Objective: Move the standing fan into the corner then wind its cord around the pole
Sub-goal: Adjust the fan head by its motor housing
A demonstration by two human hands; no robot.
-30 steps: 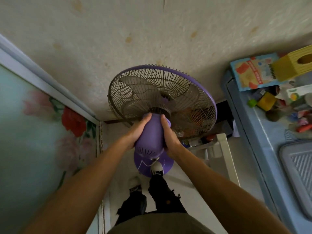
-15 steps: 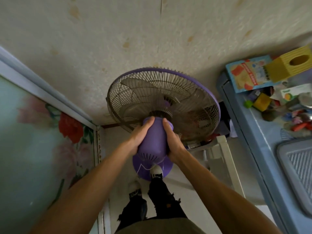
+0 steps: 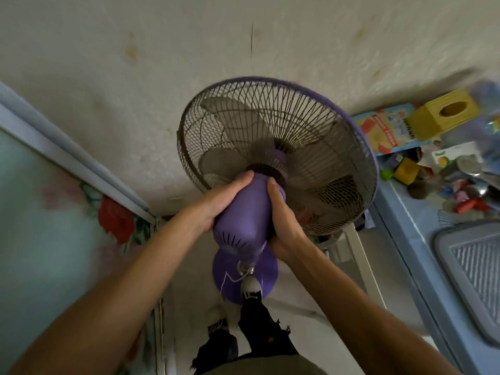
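Note:
A purple standing fan (image 3: 244, 215) with a dusty wire cage (image 3: 278, 147) faces the wall ahead of me. My left hand (image 3: 221, 201) and my right hand (image 3: 281, 220) clasp its purple motor housing from either side. Far below, the round purple base (image 3: 230, 269) shows beside my right shoe (image 3: 251, 286). A thin white cord (image 3: 230, 278) trails across the base. The pole is hidden under the motor housing.
A flowered glass door panel (image 3: 67, 212) runs along the left. A blue counter (image 3: 405, 226) on the right carries a yellow tissue box (image 3: 443, 113), boxes and clutter. A white plastic stool (image 3: 354, 244) stands behind the fan near the wall.
The fan has shifted right and looms larger and closer in view, its cage nearer the blue counter. Both hands keep the same grip on the motor housing.

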